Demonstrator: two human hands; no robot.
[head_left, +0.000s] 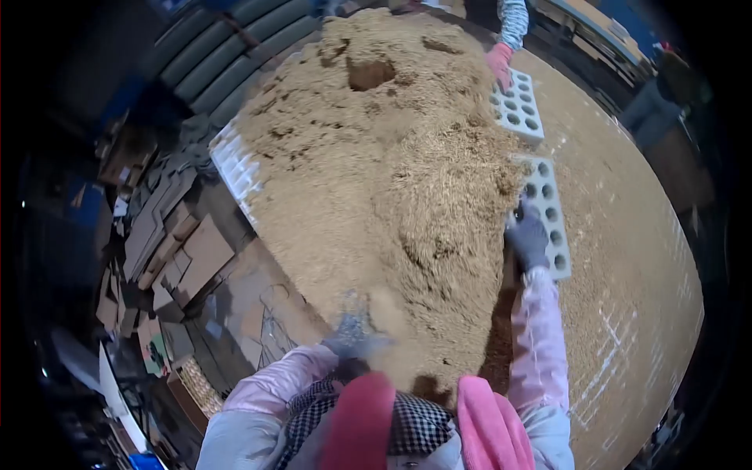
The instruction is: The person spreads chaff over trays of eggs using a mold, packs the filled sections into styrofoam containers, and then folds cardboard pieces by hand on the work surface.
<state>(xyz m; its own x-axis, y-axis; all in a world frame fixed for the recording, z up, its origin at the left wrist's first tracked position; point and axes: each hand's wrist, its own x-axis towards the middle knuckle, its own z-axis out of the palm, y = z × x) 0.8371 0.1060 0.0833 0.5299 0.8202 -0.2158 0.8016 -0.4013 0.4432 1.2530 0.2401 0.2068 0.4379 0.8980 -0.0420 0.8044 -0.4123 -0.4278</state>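
A large heap of loose tan material (pixel 450 211), like sawdust or chaff, lies in front of me. My left hand (pixel 352 333), in a grey glove, is at the heap's near edge; motion smears its fingers, and a blurred tan clump (pixel 384 309) is beside it. My right hand (pixel 529 237), also grey-gloved, is closed at the left edge of a white tray with round holes (pixel 558 235). Part of that tray is covered by tan material. Farther off, another person's pink-gloved hand (pixel 499 64) touches a second holed white tray (pixel 523 117).
A white ribbed panel (pixel 235 168) leans at the heap's left side. Flattened cardboard (pixel 205 258) is piled on the left. The tan-dusted table (pixel 634 258) extends right. Stacked grey rolls (pixel 227 55) are at the back left; another person (pixel 654 106) stands far right.
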